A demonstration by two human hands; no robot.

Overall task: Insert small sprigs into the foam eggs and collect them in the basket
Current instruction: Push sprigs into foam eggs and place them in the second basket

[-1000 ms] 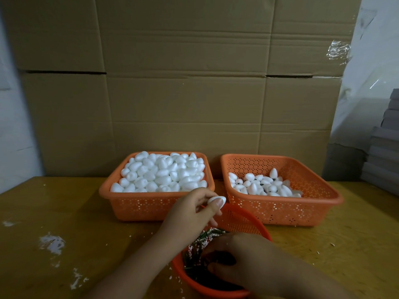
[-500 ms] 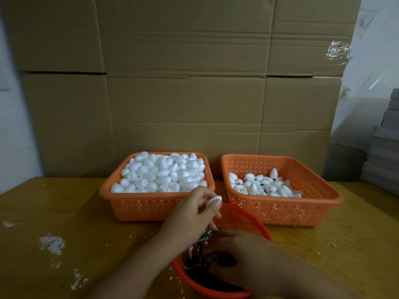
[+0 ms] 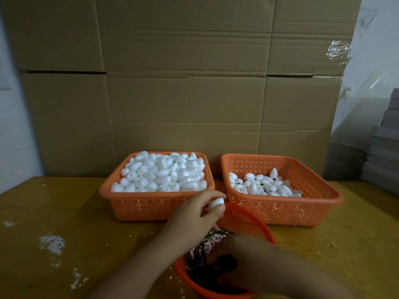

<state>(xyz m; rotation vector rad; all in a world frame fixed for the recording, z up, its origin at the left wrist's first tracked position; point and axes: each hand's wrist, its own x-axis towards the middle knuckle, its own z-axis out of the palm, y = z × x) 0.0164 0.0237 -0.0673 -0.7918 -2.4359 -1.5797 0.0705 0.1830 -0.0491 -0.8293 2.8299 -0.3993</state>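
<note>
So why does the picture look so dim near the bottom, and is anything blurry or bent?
Head view: the light is dull, and the right hand in the round basket of sprigs sits in deep shadow, too dark to read its fingers. The left hand pinching a foam egg is sharp. The wide lens bows the table edge; tape on the cardboard glints.

Place: a small craft workshop or packing room.
Backdrop: large flattened cardboard boxes (image 3: 185, 83) stand against the wall.
Bench: a worn wooden table (image 3: 54, 212) flecked with white crumbs.
Stock: orange baskets (image 3: 151, 208) hold bulk foam eggs (image 3: 164, 173).
</note>
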